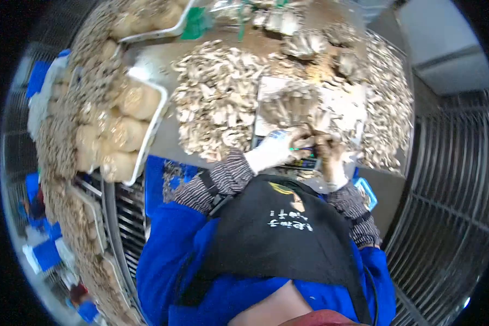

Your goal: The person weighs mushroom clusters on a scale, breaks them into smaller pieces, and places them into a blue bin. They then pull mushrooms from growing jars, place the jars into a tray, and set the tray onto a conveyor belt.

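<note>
My left hand (277, 148), in a white glove with a blue mark, has its fingers curled in at a brownish oyster mushroom piece (311, 129). Close beside it, my right hand (332, 158) closes on the same piece; its glove fingers look brown and soiled. Blur hides the exact grip. Just beyond the hands, a grey oyster mushroom cluster (290, 106) lies on a white scale plate (264, 127). Below the hands shows part of the scale's dark display (305, 163), with a small green glow near my left fingers.
Loose mushrooms form a large pile (217, 100) on the left and another pile (387, 103) on the right. More clusters (305, 44) lie at the back. White crates (156, 117) with pale, rounded bags stand left. A metal rack (453, 168) rises at right. People in blue are farther left.
</note>
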A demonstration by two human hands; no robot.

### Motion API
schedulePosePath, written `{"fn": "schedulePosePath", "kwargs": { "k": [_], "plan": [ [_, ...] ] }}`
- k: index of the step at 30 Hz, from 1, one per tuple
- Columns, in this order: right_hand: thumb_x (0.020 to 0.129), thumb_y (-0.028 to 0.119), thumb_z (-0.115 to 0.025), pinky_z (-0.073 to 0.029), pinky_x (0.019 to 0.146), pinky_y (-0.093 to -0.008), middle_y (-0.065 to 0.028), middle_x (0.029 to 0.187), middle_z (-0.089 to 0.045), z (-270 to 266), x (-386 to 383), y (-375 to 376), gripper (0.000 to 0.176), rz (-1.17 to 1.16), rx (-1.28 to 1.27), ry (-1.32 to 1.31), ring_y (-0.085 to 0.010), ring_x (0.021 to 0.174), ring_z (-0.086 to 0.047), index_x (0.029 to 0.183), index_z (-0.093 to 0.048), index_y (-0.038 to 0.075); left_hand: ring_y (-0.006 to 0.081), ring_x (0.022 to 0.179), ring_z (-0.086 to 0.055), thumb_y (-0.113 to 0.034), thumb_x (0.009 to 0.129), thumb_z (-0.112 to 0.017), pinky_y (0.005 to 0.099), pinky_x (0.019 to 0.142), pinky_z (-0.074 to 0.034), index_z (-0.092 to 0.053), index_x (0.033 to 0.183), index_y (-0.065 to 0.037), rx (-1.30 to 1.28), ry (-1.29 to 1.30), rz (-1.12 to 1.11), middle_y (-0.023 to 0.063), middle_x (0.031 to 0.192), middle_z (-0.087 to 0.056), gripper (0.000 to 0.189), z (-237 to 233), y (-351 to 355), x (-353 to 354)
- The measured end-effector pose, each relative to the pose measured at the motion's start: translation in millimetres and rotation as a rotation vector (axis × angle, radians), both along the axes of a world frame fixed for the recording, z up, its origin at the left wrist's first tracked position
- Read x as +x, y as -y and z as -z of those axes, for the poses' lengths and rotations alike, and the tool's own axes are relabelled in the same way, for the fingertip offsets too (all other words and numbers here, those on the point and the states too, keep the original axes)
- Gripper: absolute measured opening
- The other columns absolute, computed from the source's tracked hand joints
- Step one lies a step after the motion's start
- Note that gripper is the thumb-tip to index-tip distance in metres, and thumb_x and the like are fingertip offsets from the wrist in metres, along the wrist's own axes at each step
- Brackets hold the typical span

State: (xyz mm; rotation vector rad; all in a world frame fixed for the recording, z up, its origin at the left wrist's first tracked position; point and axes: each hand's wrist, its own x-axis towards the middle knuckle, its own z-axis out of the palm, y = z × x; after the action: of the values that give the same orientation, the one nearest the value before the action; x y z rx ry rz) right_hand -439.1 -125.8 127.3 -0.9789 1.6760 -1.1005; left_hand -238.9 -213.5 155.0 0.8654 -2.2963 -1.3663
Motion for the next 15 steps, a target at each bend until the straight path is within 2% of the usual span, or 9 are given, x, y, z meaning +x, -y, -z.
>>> {"fn": "schedulePosePath", "kwargs": {
  "k": [1,3,6,8,10,12,13,14,15],
  "plan": [
    [0.095,0.028,-0.066,-0.046,0.072,-0.0297,-0.0039,0.082,-0.067,14,-10,2,0.022,0.046,-0.077,-0.085,-0.0136,0.076,-0.058,0.102,-0.069,0.008,0.0363,0.104,-0.063,-0.041,0.086,-0.069,0.0404,0.087,-0.051,-0.055,0.129,-0.003,-0.098,0.022,-0.023,0.0222,0.118,-0.062,0.059,11,-1,4],
    [0.096,0.027,-0.065,-0.043,0.065,-0.0243,0.0007,0.077,-0.064,-27,-6,23,0.022,0.159,-0.043,0.2,-0.0097,0.072,-0.056,0.084,-0.068,0.008,0.0345,0.101,-0.065,-0.037,0.088,-0.068,0.0397,0.085,-0.051,-0.054,0.131,-0.003,-0.209,0.071,-0.038,0.0229,0.119,-0.062,0.057,10,1,24],
    [0.096,0.033,-0.062,-0.033,0.053,-0.0246,0.0047,0.064,-0.053,-22,-32,47,0.031,-0.011,0.255,-0.136,-0.0046,0.058,-0.044,0.082,-0.065,0.006,0.0308,0.096,-0.066,-0.033,0.088,-0.068,0.0396,0.085,-0.052,-0.055,0.13,-0.003,-0.036,0.033,-0.214,0.0212,0.117,-0.063,0.053,10,0,67],
    [0.097,0.032,-0.062,-0.035,0.054,-0.0259,0.0022,0.064,-0.055,-4,-36,58,0.032,-0.081,0.161,-0.251,-0.0064,0.059,-0.045,0.085,-0.066,0.002,0.0237,0.094,-0.068,-0.025,0.09,-0.067,0.0362,0.082,-0.055,-0.058,0.129,-0.005,0.15,0.123,-0.469,0.0159,0.115,-0.065,0.044,22,-5,102],
    [0.097,0.031,-0.061,-0.037,0.055,-0.0272,-0.0002,0.065,-0.056,10,-40,67,0.033,-0.15,0.072,-0.373,-0.0082,0.059,-0.047,0.088,-0.066,-0.001,0.0172,0.083,-0.069,-0.024,0.092,-0.065,0.0299,0.069,-0.057,-0.06,0.125,-0.002,0.127,0.075,-0.708,0.017,0.109,-0.067,0.04,29,-14,140],
    [0.097,0.034,-0.06,-0.051,0.08,-0.0367,-0.0187,0.094,-0.069,18,-40,70,0.039,-0.165,0.079,-0.461,-0.0272,0.088,-0.067,0.111,-0.065,-0.002,0.0196,0.078,-0.066,-0.022,0.092,-0.065,0.0326,0.069,-0.056,-0.062,0.123,-0.002,0.126,0.098,-0.983,0.0152,0.099,-0.07,0.037,58,-18,181],
    [0.098,0.033,-0.06,-0.049,0.088,-0.0366,-0.022,0.109,-0.067,2,-34,73,0.04,-0.177,0.201,-0.451,-0.0301,0.103,-0.065,0.118,-0.062,-0.001,0.0219,0.08,-0.067,-0.022,0.091,-0.065,0.0348,0.069,-0.055,-0.062,0.122,0.0,0.105,0.043,-1.1,0.0165,0.096,-0.071,0.037,65,-23,196],
    [0.098,0.033,-0.06,-0.049,0.088,-0.0366,-0.022,0.109,-0.067,1,-31,71,0.04,-0.185,0.204,-0.454,-0.0301,0.103,-0.065,0.118,-0.062,-0.001,0.0281,0.083,-0.068,-0.025,0.089,-0.067,0.0374,0.072,-0.054,-0.063,0.118,0.001,-0.032,0.014,-1.184,0.0187,0.097,-0.07,0.039,103,-29,222],
    [0.098,0.032,-0.06,-0.049,0.089,-0.0363,-0.0214,0.111,-0.066,0,-29,69,0.039,-0.152,0.125,-0.492,-0.0298,0.104,-0.065,0.119,-0.062,-0.001,0.0311,0.088,-0.067,-0.029,0.087,-0.069,0.0387,0.077,-0.054,-0.064,0.116,0.0,-0.092,0.191,-1.242,0.0194,0.099,-0.069,0.042,105,-32,235]
  ]
}}
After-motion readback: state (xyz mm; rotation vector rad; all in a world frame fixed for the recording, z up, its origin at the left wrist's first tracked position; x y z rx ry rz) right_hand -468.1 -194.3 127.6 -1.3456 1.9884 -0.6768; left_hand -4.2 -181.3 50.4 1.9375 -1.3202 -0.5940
